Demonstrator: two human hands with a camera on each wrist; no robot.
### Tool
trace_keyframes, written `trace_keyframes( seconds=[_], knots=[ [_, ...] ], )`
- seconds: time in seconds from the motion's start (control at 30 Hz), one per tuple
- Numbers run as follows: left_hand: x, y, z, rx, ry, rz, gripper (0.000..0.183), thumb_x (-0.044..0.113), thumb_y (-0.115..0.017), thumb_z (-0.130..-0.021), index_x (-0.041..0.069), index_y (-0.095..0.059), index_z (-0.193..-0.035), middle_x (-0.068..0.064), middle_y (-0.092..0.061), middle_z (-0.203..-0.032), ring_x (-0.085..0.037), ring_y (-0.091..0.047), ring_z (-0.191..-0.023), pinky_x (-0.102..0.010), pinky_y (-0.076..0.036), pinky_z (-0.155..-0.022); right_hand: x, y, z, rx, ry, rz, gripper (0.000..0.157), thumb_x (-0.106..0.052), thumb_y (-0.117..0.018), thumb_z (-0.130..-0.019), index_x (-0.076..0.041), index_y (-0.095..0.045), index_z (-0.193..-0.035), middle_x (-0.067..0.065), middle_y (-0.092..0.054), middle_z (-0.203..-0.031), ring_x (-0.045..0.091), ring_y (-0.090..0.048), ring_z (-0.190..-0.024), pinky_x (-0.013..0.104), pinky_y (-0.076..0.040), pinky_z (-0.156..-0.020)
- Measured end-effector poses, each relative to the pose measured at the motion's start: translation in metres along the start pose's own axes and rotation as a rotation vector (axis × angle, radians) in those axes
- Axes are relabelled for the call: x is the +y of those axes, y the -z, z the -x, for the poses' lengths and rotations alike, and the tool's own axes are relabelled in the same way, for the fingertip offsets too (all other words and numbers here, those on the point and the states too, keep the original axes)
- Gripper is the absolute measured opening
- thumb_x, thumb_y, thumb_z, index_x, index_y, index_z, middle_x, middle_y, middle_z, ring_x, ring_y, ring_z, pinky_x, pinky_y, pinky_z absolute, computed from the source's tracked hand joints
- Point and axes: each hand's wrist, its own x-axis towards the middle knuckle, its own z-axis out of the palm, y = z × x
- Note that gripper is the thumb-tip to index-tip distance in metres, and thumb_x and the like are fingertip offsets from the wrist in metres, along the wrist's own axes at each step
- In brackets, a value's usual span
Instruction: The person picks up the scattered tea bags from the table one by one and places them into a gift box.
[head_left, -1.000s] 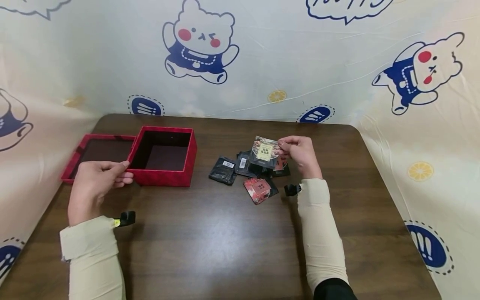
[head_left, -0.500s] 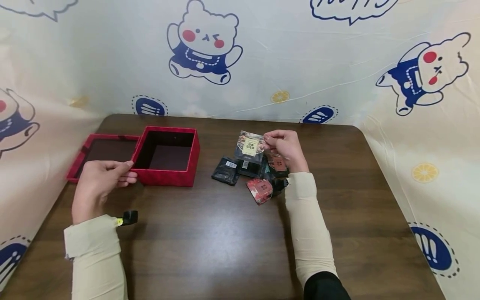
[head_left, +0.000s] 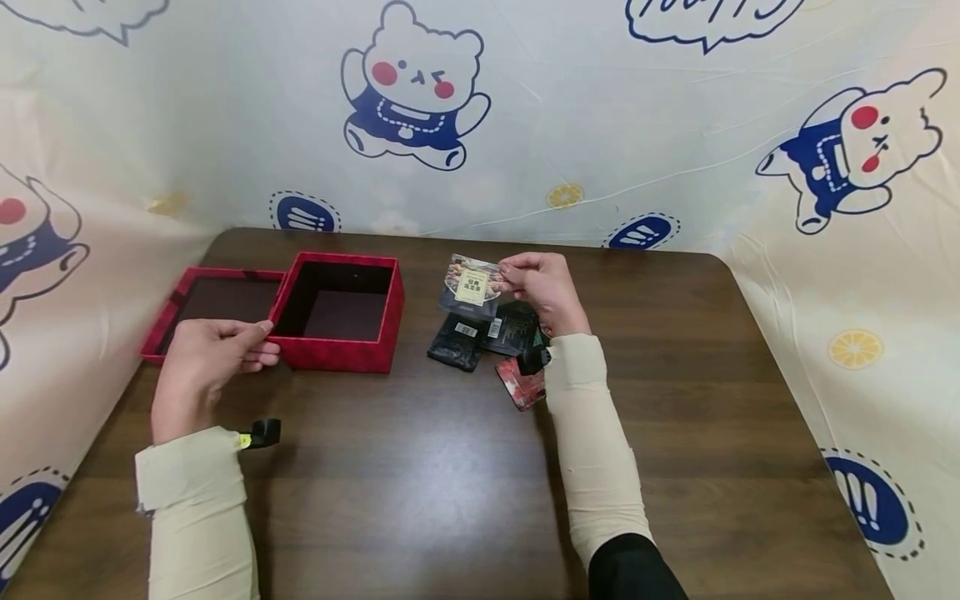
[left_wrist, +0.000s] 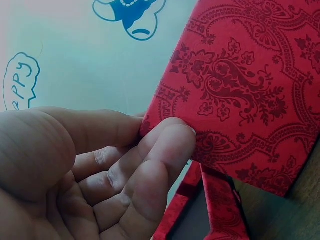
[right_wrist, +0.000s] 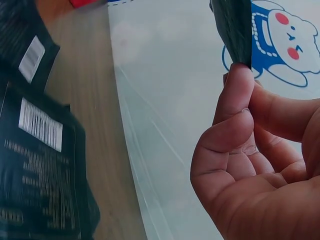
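right wrist view first: what does the right grip (head_left: 543, 287) have?

thumb and finger are pinched together on a printed packet (head_left: 471, 287). it appears almost edge-on there, raised above the fingertips.

and from the head?

its front shows: a picture, a pale yellow label with dark characters, a dark lower part. the grip has it by the side nearest the hand, to the right of the red box (head_left: 337, 357) and well apart from it.

is it touching the packets below?

i can't tell. its lower edge overlaps a dark packet (head_left: 456, 342) with a white barcode, lying on the desk (head_left: 435, 500).

what about the left grip (head_left: 217, 354)?

clamped on the red box, thumb and fingers at its near left corner. the left wrist view shows the fingertips against red covering with a darker floral pattern.

what's in the box?

nothing that i can see; it stands open, dark inside. just left of it lies a shallow red tray (head_left: 228, 298), partly behind the hand.

more packets?

a second barcode packet (head_left: 512, 327) beside the first, and a red packet (head_left: 520, 383) nearer the person, partly covered by the small black camera (head_left: 534, 360) at the right wrist.

and farther out?

cream sleeves (head_left: 600, 450) on both arms, and behind the desk a pale cloth (head_left: 247, 83) printed with bears (head_left: 412, 92) and orange slices (head_left: 856, 349).
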Motion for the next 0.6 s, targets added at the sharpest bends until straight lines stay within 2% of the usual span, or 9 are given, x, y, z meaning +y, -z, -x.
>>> trace_keyframes(
  seconds=[0.33, 0.6],
  knots=[
    [-0.003, 0.001, -0.002, 0.014, -0.007, 0.002, 0.061, 0.039, -0.065, -0.098, -0.009, -0.057, -0.135, -0.002, -0.076, -0.086, -0.016, -0.075, -0.077, -0.024, -0.059, -0.071, -0.007, -0.034, -0.008, -0.035, -0.005, -0.076, 0.015, -0.003, -0.07, -0.094, 0.007, -0.073, -0.105, 0.009, -0.071, -0.082, 0.011, -0.066, -0.061, 0.019, -0.047, -0.05],
    [-0.003, -0.001, -0.004, 0.039, -0.015, -0.009, 0.061, 0.04, -0.065, -0.098, -0.01, -0.058, -0.133, -0.003, -0.075, -0.086, -0.018, -0.075, -0.078, -0.024, -0.059, -0.071, -0.011, -0.06, -0.011, -0.074, 0.003, -0.05, 0.015, -0.006, -0.07, -0.095, 0.004, -0.075, -0.104, 0.011, -0.072, -0.085, 0.012, -0.068, -0.064, 0.02, -0.048, -0.051]
  ],
)
